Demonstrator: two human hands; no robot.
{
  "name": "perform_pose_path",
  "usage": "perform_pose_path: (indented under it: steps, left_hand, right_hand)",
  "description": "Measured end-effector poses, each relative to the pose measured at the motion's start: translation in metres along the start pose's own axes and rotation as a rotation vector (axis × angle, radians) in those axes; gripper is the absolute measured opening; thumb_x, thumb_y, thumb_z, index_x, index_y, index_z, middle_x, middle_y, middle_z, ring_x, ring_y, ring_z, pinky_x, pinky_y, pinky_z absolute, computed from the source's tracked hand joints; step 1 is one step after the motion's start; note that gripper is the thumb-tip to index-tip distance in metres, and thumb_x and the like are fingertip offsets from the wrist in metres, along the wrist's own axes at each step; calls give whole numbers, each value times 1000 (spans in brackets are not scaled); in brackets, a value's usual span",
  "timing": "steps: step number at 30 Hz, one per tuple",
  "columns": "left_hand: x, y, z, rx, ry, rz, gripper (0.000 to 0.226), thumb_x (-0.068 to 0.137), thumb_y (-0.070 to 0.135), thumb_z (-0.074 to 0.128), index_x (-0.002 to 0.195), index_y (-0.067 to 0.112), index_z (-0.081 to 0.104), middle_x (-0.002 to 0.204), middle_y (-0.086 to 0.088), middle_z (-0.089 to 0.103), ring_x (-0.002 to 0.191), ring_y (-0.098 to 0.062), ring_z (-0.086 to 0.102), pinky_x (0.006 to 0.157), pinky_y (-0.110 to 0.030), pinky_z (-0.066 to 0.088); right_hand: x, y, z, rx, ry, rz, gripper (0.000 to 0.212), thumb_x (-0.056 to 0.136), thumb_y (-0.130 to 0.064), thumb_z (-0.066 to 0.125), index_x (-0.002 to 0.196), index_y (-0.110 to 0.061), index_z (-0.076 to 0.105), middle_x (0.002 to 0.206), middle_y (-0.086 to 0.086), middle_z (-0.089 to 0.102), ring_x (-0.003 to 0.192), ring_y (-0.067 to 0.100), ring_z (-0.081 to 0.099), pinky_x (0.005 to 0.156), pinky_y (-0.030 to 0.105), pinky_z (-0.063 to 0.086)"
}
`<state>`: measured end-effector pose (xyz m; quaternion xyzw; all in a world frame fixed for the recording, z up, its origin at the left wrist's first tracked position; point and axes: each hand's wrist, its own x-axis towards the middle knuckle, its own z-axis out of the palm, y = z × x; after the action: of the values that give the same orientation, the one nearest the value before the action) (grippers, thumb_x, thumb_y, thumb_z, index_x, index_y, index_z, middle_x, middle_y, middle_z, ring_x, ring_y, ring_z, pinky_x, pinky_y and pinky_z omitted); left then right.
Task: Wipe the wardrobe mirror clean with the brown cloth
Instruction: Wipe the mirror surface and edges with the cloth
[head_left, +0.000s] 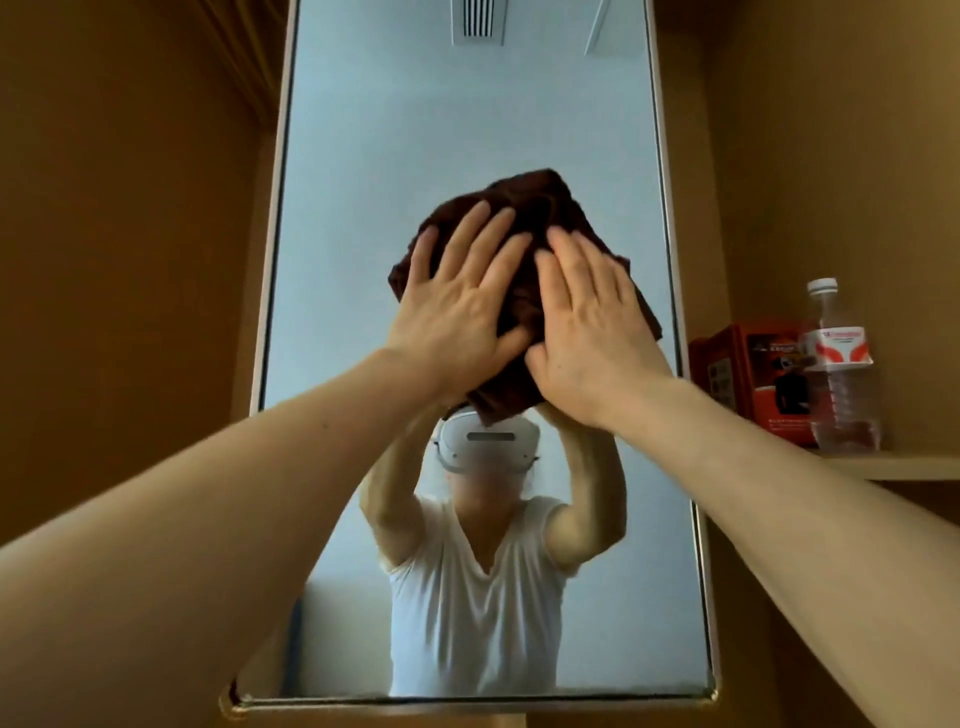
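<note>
The tall wardrobe mirror (374, 135) fills the middle of the head view, in a pale frame. A bunched dark brown cloth (524, 208) lies against the glass about halfway up. My left hand (457, 306) presses flat on the cloth's left part, fingers spread. My right hand (592, 317) presses flat on its right part, fingers together. Both arms reach up from the lower corners. The mirror reflects a person in a white shirt with raised arms below the cloth.
Brown wardrobe panels (130, 260) flank the mirror on both sides. On a shelf (904, 462) at the right stand a clear water bottle (841, 374) and a red box (753, 374), close to the mirror's right edge.
</note>
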<state>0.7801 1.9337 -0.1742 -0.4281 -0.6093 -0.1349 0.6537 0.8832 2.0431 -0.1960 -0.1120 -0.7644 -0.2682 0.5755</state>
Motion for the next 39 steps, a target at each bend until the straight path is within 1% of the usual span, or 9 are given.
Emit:
perform_pose_path:
  steps: [9, 16, 20, 23, 27, 30, 33, 36, 39]
  left_hand:
    - [-86, 34, 17, -37, 102, -17, 72, 80, 48, 45, 142, 10, 41, 152, -11, 33, 143, -28, 21, 112, -58, 16]
    - [-191, 59, 15, -31, -13, 86, 71, 86, 54, 43, 143, 14, 32, 151, -9, 30, 144, -24, 17, 112, -54, 15]
    - [-159, 49, 8, -37, -35, 58, 72, 81, 52, 46, 141, 14, 37, 148, -10, 37, 141, -25, 23, 109, -55, 22]
    - [-96, 28, 1, -19, -18, 11, 73, 76, 48, 53, 138, 10, 47, 146, -13, 42, 139, -32, 32, 106, -59, 26]
    - [-3, -11, -11, 15, -84, 22, 78, 84, 51, 50, 150, 18, 24, 159, -4, 14, 147, -22, 5, 115, -51, 5]
    - [20, -19, -12, 11, -109, 5, 75, 87, 50, 43, 151, 21, 17, 160, -1, 7, 147, -18, -4, 115, -49, -2]
    - [-7, -7, -10, -25, -73, -29, 75, 85, 46, 45, 150, 18, 20, 160, -3, 10, 147, -20, -1, 116, -51, -1]
    - [-71, 12, -2, -36, -8, -1, 78, 76, 47, 54, 144, 13, 37, 155, -9, 28, 145, -26, 17, 114, -56, 15]
    - [-149, 30, 6, -66, -15, 53, 78, 73, 49, 54, 141, 14, 39, 152, -9, 33, 144, -26, 19, 110, -55, 20]
  right_hand:
    - [-84, -24, 27, 262, 203, -42, 65, 76, -24, 44, 136, 1, 41, 147, 19, 36, 138, 33, 27, 113, 49, 21]
    - [-183, -53, 42, 296, 52, -190, 69, 74, -25, 48, 139, -7, 33, 150, 8, 27, 140, 26, 25, 111, 47, 24]
    - [-142, -25, 29, 243, 38, -321, 67, 75, -30, 48, 137, -5, 35, 146, 12, 33, 136, 29, 30, 108, 47, 28]
    - [-80, -6, 16, 167, 70, -278, 70, 73, -31, 46, 136, -1, 41, 145, 17, 39, 134, 33, 34, 108, 48, 28]
    - [-3, -1, 1, 115, 106, -54, 70, 77, -32, 39, 139, -1, 37, 149, 15, 32, 138, 32, 27, 112, 44, 18]
    - [19, -4, 0, 133, 109, 20, 67, 82, -29, 44, 143, -5, 29, 152, 12, 24, 141, 28, 18, 115, 42, 11]
    - [-1, -12, 1, 160, 145, 6, 67, 79, -28, 37, 140, -1, 35, 151, 15, 29, 140, 31, 23, 115, 46, 18]
    - [-60, -30, 16, 239, 167, -47, 67, 76, -28, 43, 137, 1, 41, 147, 17, 35, 137, 33, 29, 110, 52, 26]
    - [-128, -56, 37, 300, 211, -137, 62, 78, -29, 46, 135, -5, 40, 147, 11, 36, 136, 29, 33, 106, 50, 30]
